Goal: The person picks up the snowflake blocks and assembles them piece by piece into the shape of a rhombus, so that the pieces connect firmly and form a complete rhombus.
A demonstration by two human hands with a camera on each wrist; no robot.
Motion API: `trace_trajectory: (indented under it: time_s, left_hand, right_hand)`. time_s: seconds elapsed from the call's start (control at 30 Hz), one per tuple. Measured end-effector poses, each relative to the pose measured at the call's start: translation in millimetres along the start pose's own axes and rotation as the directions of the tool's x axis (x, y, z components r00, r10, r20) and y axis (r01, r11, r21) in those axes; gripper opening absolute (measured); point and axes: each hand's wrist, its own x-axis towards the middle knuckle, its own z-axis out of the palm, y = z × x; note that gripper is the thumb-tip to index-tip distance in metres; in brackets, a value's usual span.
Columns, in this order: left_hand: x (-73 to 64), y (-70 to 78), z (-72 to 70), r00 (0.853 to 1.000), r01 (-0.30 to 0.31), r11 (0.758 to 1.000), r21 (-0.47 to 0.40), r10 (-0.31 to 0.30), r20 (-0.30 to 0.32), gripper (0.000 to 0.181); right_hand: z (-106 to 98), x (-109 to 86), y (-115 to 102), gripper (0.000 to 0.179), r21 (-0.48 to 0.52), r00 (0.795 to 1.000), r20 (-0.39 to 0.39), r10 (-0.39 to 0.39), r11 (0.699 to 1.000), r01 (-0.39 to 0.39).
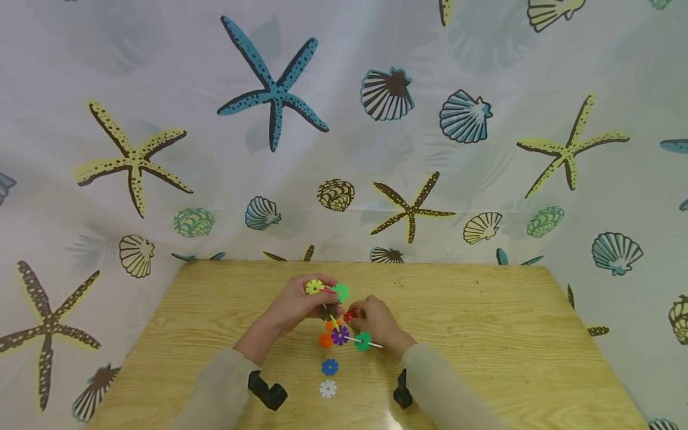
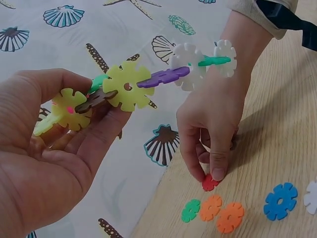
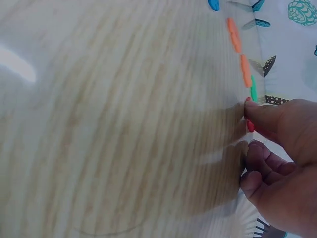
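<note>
In the head view my left hand grips a chain of slotted, flower-shaped plastic discs, lifted above the table. A yellow disc, a brown disc, a purple disc and white discs link edge to edge in the left wrist view. Thumb and fingers pinch the chain near the brown disc; part of it is hidden by the hand. Lower down, my right hand reaches to the tabletop, its thumb and finger pinching a loose red disc. Its other fingers are curled in.
Loose discs lie in a row on the wooden table: a green disc, two orange discs, a blue disc and a white disc. A patterned cloth hangs behind the table's far edge.
</note>
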Motion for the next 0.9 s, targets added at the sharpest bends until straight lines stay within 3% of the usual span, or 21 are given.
trace_trajectory:
  time_s: [0.23,0.6,0.9]
  left_hand:
    - [-1.2,-0.4,-0.3,1.0,0.014,1.0,-0.018,-0.014,-0.002,0.034]
    - [0.0,-2.1,-0.6,0.999,0.039,0.997,-0.069,-0.039,-0.006,0.036]
    - [0.8,-0.6,2.4,0.999,0.042,0.995,-0.094,-0.045,-0.031,0.037]
  right_hand:
    - [-6.7,-3.3,-0.2,0.012,0.145,0.997,-0.019,0.068,0.987,-0.065]
    - [-44.9,-14.5,-28.9,0.009,0.296,0.99,-0.138,0.005,0.954,0.036]
    - [-65.1,-21.8,-46.8,0.009,0.309,0.975,-0.22,-0.037,0.945,0.106]
